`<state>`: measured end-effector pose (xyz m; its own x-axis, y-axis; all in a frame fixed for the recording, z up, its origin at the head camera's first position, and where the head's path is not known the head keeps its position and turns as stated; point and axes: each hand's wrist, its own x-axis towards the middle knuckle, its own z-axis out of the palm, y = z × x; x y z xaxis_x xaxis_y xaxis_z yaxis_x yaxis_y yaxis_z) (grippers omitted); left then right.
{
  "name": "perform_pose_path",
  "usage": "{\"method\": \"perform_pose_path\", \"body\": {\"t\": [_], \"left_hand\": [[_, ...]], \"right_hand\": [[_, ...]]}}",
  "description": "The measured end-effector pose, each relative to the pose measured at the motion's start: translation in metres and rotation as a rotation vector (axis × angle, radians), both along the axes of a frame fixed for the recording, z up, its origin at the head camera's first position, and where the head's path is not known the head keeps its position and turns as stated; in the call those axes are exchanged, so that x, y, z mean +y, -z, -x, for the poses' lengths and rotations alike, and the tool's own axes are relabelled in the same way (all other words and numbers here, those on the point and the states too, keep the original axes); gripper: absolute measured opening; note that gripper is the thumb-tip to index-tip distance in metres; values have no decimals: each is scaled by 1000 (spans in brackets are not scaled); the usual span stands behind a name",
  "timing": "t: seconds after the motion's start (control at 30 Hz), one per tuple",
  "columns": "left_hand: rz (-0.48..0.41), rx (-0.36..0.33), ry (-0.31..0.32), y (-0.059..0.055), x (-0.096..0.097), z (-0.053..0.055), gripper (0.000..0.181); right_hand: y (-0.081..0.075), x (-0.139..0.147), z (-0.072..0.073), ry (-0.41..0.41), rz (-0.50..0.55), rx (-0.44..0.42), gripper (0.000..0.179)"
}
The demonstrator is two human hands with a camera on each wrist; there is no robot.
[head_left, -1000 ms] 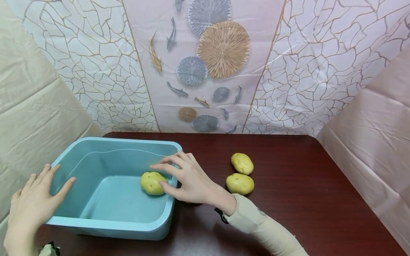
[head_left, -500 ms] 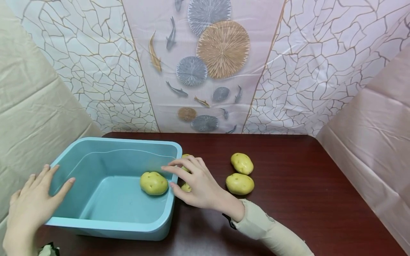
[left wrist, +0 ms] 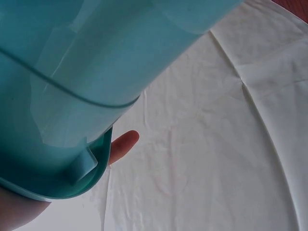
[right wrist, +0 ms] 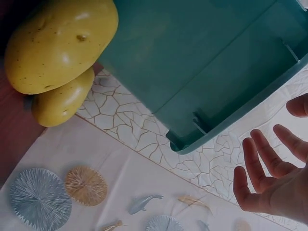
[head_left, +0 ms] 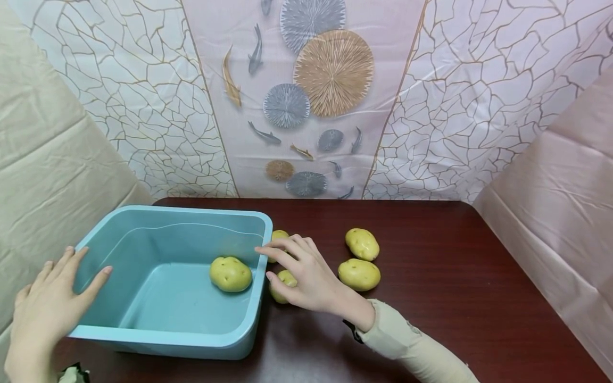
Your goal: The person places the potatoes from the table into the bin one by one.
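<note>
A light blue plastic tub [head_left: 158, 335] stands on the left of the table, with one yellow-green potato [head_left: 230, 274] inside near its right wall. My left hand [head_left: 50, 303] rests on the tub's left rim, fingers straight and spread. Just outside the right wall lie a near potato [head_left: 287, 277] and a farther potato [head_left: 279, 234], both partly covered by my right hand [head_left: 306, 276]. That hand hovers there with fingers loosely bent and nothing held. In the right wrist view, its fingers are spread below the tub's rim, apart from the large potato [right wrist: 62, 43] and the smaller-looking potato [right wrist: 65, 98].
Farther right, two more potatoes lie close together, a back potato [head_left: 362, 244] and a front potato [head_left: 359, 274]. The dark red-brown table [head_left: 445, 298] extends to the right. Patterned cloth [head_left: 460, 106] hangs behind, and plain cloth [head_left: 560, 202] flanks the sides.
My right hand has drawn back rightward from over the potato in the tub, across the rim, to above the two potatoes beside it. The left hand stays put.
</note>
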<state>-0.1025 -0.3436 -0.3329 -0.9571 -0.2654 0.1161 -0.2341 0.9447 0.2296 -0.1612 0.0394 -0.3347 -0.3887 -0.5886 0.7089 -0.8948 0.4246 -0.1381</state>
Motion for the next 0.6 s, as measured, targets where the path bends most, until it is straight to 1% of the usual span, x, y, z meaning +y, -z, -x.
{"method": "perform_pose_path", "body": {"t": [0.17,0.6], "left_hand": [[-2,3,0,0,1,-1,82],[0,4,4,1,0,0,82]], "right_hand": [[4,2,1,1,-3,-4,39],[10,11,1,38,-37,-39,44]]}}
